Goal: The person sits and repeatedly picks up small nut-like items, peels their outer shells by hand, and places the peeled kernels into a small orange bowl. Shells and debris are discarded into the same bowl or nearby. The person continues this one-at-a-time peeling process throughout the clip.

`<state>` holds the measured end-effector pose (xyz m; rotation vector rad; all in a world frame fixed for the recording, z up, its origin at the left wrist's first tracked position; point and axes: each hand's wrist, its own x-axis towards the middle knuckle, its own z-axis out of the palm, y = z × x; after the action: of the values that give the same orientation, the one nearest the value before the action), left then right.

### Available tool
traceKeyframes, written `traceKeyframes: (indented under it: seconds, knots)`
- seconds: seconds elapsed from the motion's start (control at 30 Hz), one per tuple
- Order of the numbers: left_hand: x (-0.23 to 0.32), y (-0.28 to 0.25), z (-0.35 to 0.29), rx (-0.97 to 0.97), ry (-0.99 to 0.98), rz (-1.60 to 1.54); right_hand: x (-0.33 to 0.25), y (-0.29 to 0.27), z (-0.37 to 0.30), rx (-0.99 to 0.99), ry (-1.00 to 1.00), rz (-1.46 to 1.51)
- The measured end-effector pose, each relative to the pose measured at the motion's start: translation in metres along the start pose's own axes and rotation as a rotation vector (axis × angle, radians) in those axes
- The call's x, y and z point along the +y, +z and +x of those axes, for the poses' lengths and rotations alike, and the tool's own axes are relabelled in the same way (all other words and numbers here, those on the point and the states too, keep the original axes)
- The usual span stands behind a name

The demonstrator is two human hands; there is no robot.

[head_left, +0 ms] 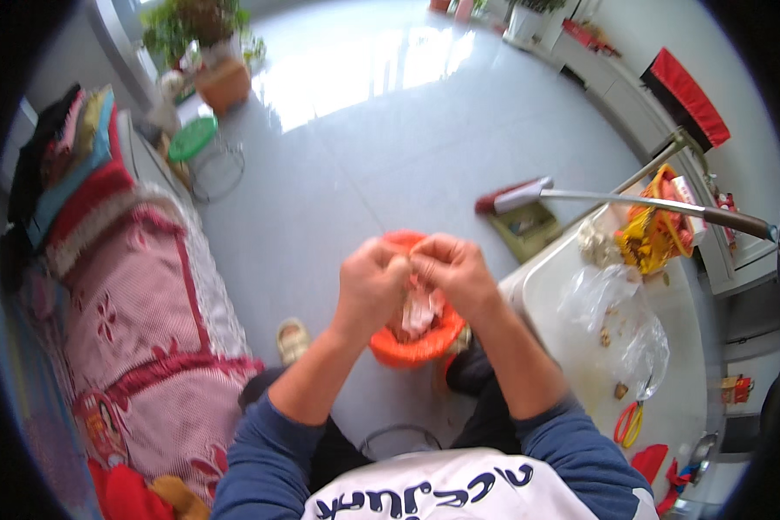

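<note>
My left hand (373,282) and my right hand (461,273) meet fingertip to fingertip above an orange bin (399,354) standing on the floor between my legs. Both are closed in a pinch. Whatever lies between the fingers is too small and too covered to make out. Below them, crumpled pale pink and whitish scraps (420,314) show inside the bin, partly hidden by my hands.
At right, a white table (555,321) bears a clear plastic bag (624,316), yellow-and-red handled scissors (628,425) and a yellow bag (648,238). A broom (516,196) and green dustpan (529,230) stand beyond it. A pink-covered seat (134,295) lines the left.
</note>
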<state>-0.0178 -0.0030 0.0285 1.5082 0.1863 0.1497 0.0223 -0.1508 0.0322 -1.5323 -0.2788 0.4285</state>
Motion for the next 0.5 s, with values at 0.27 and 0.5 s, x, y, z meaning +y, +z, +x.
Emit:
traceKeyframes:
  seconds: [0.27,0.5]
  knots:
    - [-0.002,0.005,-0.008,0.048,0.457,0.453,-0.004,-0.002,-0.008,0.058,-0.392,-0.395]
    - [0.002,0.010,-0.007,0.042,0.107,0.148,0.004,0.000,-0.006,0.138,-0.644,-0.603]
